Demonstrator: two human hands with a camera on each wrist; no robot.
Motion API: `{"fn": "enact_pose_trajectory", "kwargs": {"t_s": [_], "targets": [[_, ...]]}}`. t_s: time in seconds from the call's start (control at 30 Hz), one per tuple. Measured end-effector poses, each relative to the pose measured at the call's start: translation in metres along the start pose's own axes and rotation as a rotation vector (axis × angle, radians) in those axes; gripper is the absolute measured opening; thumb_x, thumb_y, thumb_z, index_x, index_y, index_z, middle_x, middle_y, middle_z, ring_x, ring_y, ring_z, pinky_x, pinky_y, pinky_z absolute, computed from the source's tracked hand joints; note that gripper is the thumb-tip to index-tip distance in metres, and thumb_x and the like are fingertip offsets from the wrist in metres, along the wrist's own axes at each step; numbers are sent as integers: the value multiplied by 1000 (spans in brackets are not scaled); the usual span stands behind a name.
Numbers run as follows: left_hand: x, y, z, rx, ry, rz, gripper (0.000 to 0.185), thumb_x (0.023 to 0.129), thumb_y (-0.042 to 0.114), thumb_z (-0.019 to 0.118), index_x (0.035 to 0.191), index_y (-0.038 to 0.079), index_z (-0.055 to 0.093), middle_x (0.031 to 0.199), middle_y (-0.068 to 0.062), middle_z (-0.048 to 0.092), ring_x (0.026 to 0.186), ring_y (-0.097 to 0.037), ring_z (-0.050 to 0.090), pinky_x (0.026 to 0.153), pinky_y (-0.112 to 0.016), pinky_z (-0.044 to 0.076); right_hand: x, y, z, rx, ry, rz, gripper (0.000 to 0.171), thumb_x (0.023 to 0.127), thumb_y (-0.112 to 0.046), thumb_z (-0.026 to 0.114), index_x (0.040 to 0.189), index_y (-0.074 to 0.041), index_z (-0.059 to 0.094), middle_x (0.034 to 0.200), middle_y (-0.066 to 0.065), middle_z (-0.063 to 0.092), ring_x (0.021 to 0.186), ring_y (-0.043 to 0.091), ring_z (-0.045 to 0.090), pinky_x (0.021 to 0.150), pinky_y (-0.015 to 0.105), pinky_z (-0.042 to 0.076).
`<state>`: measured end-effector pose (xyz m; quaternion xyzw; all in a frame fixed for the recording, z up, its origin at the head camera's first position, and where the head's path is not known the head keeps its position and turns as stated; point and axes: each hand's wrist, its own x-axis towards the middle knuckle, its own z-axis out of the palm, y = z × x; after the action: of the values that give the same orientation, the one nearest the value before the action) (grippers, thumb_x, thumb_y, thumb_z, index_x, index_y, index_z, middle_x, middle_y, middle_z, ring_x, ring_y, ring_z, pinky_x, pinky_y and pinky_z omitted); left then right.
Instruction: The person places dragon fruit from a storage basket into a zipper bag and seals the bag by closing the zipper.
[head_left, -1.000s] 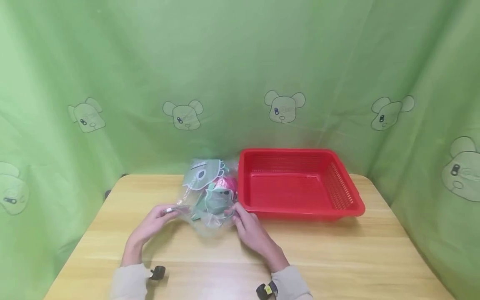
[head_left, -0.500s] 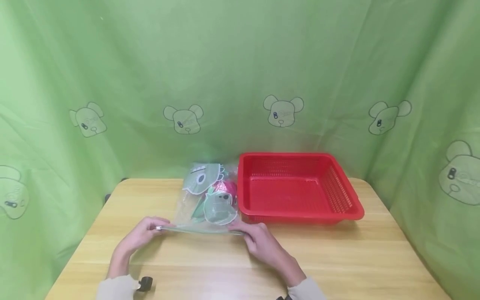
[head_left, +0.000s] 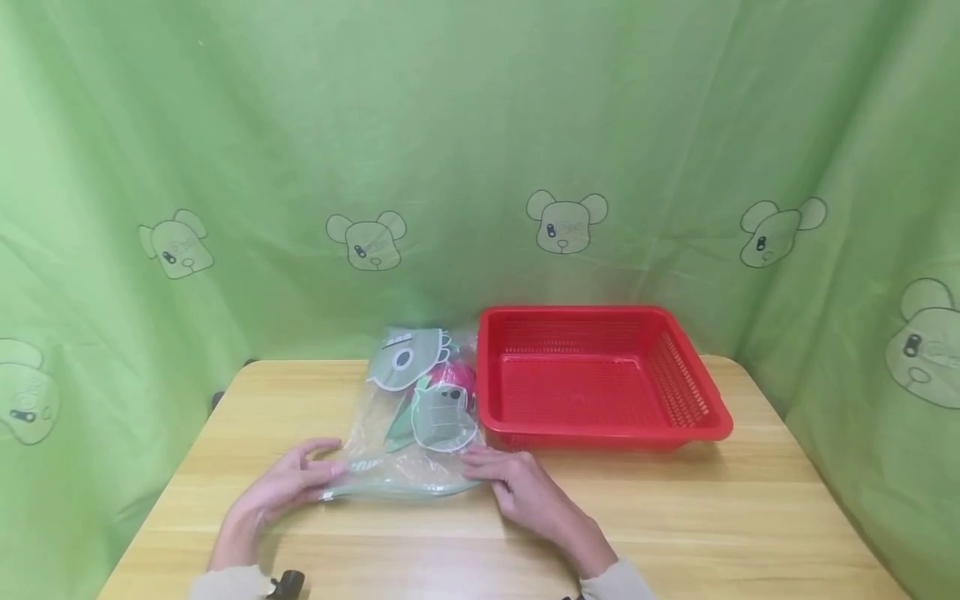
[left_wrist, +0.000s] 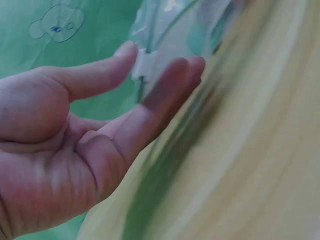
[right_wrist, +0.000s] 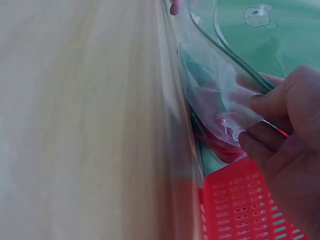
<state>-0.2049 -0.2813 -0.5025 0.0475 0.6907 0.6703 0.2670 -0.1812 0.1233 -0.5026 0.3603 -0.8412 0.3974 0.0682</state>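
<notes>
A clear zip bag [head_left: 390, 472] with a green cartoon print lies on the table, its green-edged mouth toward me. Through the plastic show a shiny pink item [head_left: 459, 375] and green pieces, their kind unclear. My left hand [head_left: 285, 483] is by the bag's near left corner, thumb and fingers apart. In the left wrist view the white zip slider [left_wrist: 144, 67] appears just beyond that hand's fingers. My right hand [head_left: 528, 492] pinches the bag's near right edge between thumb and fingers, as the right wrist view also shows.
Right beside the bag stands a red perforated plastic basket [head_left: 600, 433], close to my right hand. The wooden table [head_left: 712, 525] is bordered by a green curtain [head_left: 450, 125] with bear faces at the back and sides.
The bag's mouth has been drawn toward me and flattened out from its earlier bunched shape. My hands have moved nearer and wider apart; the left fingers have parted from the zip end.
</notes>
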Motion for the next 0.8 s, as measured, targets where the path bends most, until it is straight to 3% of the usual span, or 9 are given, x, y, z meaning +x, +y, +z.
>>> {"fn": "enact_pose_trajectory", "kwargs": {"t_s": [0.17,0.37,0.53,0.8], "targets": [[2,-7,3,-50,-33,-1,66,98,1,63,148,-21,24,108,-11,73,98,-20,72,92,-35,58,-2,-4,-1,-15,-61,26,45,87,18,58,118,-9,77,134,8,67,132,28,57,110,45,42],[3,-13,1,-113,-80,18,59,96,-7,61,144,-22,31,117,-15,71,102,-21,72,94,-36,57,-3,-4,-4,30,-118,47,50,87,21,54,119,-11,77,139,6,63,137,30,53,112,53,36],[5,-14,2,-151,-100,38,51,95,-9,60,140,-22,40,121,-19,70,106,-24,72,97,-37,55,-4,1,-8,52,-135,79,46,90,19,55,118,-11,78,138,4,64,137,29,52,113,51,35],[6,-15,6,-185,-104,37,59,97,-9,58,147,-20,29,125,-22,68,111,-27,70,101,-39,52,-8,4,-11,-8,-168,107,45,89,18,52,118,-7,77,140,9,63,139,30,50,114,52,34]]}}
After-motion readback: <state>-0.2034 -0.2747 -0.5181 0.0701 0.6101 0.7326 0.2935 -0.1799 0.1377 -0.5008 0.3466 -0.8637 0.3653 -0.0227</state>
